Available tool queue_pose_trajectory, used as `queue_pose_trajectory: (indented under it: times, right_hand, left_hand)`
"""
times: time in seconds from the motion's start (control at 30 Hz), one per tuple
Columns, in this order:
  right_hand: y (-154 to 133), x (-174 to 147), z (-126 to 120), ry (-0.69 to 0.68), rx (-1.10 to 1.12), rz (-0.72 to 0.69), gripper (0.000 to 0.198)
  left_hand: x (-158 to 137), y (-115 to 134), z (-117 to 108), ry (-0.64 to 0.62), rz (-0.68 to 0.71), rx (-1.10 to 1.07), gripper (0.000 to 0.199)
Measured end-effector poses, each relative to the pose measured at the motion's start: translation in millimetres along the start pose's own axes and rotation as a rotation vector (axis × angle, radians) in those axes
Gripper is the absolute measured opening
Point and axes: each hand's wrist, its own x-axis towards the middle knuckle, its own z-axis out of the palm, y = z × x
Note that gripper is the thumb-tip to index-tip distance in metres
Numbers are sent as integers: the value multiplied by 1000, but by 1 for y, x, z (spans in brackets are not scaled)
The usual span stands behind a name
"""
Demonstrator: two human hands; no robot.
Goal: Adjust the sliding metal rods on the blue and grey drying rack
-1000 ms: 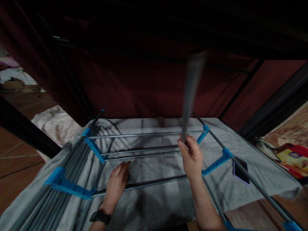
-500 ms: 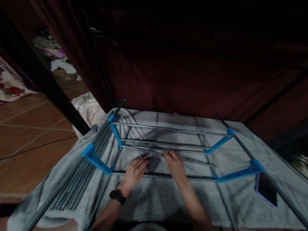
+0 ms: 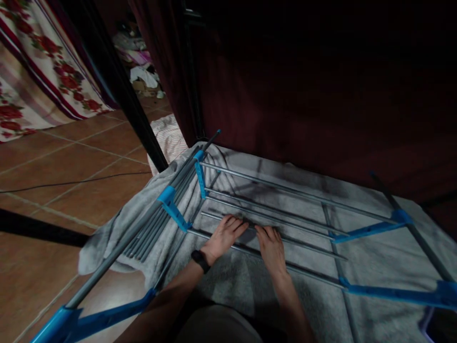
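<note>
A loose grey metal rod [image 3: 307, 246] lies crosswise in front of me, both its ends free. My left hand [image 3: 225, 237] is closed over it left of its middle, and my right hand [image 3: 270, 247] has its fingers curled on it just to the right. The fingertips of both hands are partly hidden. Around them is a rack frame of grey tubes with blue plastic brackets [image 3: 174, 209]. A fixed crossbar [image 3: 303, 194] runs along the far side, and a nearer tube [image 3: 307, 271] passes under my wrists.
Several loose rods [image 3: 152, 233] lie side by side at the left on a grey blanket [image 3: 235, 290]. A phone [image 3: 442, 324] lies at the lower right. A black post [image 3: 121, 81] rises at the left before a tiled floor [image 3: 100, 176]. A dark red curtain [image 3: 267, 128] hangs behind.
The view has swung left. The rod has come away from beside the far crossbars toward me, its left end now apart from the bracket. Both hands stay on it.
</note>
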Motion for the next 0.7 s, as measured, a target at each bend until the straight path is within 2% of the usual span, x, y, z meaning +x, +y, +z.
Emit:
queue_pose_trajectory:
  times: [0.13, 0.27, 0.5, 0.7]
  right_hand:
    - [6, -3, 4, 9, 11, 2, 37]
    - [32, -15, 1, 47, -12, 54, 37]
    - [89, -51, -14, 151, -157, 248, 37]
    - [117, -77, -23, 219, -185, 480, 39]
  left_hand:
    - [2, -7, -3, -58, -1, -22, 41]
    - [1, -12, -6, -56, -24, -31, 36]
    - [0, -16, -4, -35, -34, -43, 32]
    - [0, -15, -4, -40, -62, -70, 32]
